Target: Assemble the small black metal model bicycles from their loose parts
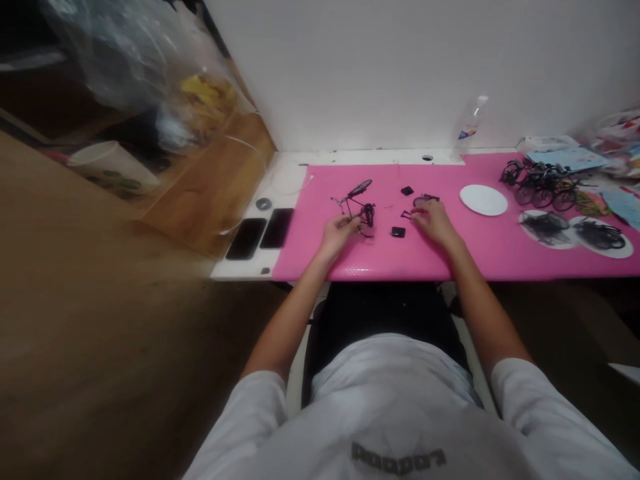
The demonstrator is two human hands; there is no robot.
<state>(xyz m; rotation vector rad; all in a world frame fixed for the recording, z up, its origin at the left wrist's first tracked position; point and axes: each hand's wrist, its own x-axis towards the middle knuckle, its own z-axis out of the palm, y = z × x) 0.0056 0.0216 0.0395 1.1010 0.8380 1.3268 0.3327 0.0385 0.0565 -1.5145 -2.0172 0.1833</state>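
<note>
head view: the left hand (339, 233) is nearly closed, thumb and fingertips pinching the near end of a dark model bicycle (356, 202), which extends away from that hand across the pink mat (330, 257). the right hand (433, 220) is partly curled, fingertips at a thin black part (405, 215) on its left; i cannot tell whether it grips it. between the hands lies a black square piece (398, 232), touching neither.

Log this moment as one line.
left hand: holds miniature bicycle | right hand: at small black part | nearby: white plate, pink surface
</note>
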